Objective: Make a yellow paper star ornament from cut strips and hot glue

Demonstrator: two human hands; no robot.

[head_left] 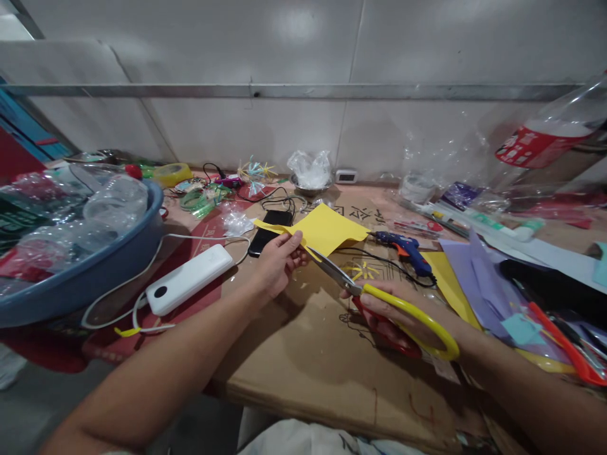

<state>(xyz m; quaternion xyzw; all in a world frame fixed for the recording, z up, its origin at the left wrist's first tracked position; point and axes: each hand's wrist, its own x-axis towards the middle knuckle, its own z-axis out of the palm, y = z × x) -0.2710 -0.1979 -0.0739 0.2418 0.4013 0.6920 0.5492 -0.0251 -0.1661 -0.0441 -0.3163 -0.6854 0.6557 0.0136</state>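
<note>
While the thin yellow rectangular sheet of paper (329,230) is held above the brown cardboard-covered surface (308,379): its near edge is met by the steel scissors with yellow and red handles (348,283); since support is given at one edge only, a crooked cut could be caused by the free part sagging or swinging.
Left hand (279,262): the near edge of the sheet is pinched between thumb and fingers, close to the scissor tips; a nick could be caused by the tips being pushed too far forward.
Right hand (398,309): the scissor handles are gripped; by a twist of the wrist, the paper could be folded between the blades instead of cut. How far the blades are parted cannot be told.
Small yellow spiky piece (363,270): it is seen on the surface just beside the blades and could be crushed if they are lowered.
Blue glue gun with orange trigger (405,249): its nozzle is pointed at the sheet's right corner; whether it is hot cannot be told, but scorching could be caused by contact if so.
</note>
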